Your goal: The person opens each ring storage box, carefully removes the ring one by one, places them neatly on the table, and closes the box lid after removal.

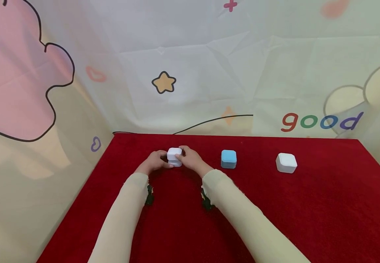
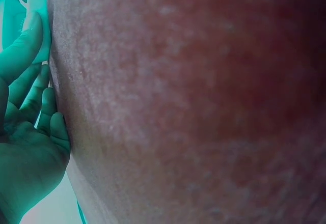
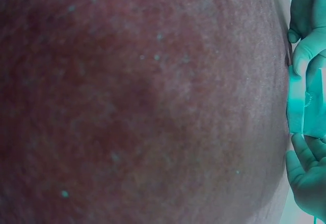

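Note:
A small white box (image 1: pixel 174 154) stands at the left back of the red cloth, in two parts, an upper one over a lower one. My left hand (image 1: pixel 154 162) grips it from the left, its thumb on the lower part (image 3: pixel 296 102). From the right, my right hand (image 1: pixel 192 159) holds the upper part (image 3: pixel 316 102), thumb on its near face. In the left wrist view the box (image 2: pixel 41 5) is cut off by the edge. Whether the parts are joined at the back is hidden.
A light blue box (image 1: pixel 228 159) stands right of my hands. Farther right is another white box (image 1: pixel 286 163). The red cloth (image 1: pixel 183 226) covers the table. A printed curtain (image 1: pixel 203 84) rises behind its back edge and along the sides.

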Available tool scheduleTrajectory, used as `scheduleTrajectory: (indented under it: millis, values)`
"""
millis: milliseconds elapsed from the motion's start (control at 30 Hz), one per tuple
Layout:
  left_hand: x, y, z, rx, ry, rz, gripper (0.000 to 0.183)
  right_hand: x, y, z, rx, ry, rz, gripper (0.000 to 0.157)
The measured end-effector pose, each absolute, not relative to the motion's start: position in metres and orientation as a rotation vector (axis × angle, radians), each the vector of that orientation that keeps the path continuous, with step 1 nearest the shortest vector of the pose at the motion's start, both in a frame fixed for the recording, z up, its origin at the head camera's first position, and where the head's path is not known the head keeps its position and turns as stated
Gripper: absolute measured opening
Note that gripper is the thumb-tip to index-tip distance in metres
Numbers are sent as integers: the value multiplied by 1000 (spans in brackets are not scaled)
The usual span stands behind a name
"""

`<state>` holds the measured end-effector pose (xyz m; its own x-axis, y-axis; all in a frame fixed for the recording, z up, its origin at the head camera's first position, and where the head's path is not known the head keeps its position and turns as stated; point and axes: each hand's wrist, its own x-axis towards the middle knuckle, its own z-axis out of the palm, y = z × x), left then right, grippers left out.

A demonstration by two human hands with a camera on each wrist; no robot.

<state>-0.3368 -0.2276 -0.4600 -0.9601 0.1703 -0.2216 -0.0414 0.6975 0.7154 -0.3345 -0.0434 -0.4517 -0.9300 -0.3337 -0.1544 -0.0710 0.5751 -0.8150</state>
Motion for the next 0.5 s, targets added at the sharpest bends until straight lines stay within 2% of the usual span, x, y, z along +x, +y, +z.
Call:
scheduleTrajectory:
  millis: [500]
  values:
    - [-335, -228, -459, 68, 2624, 1127, 52, -338, -44, -451, -349, 2521, -1297, 55]
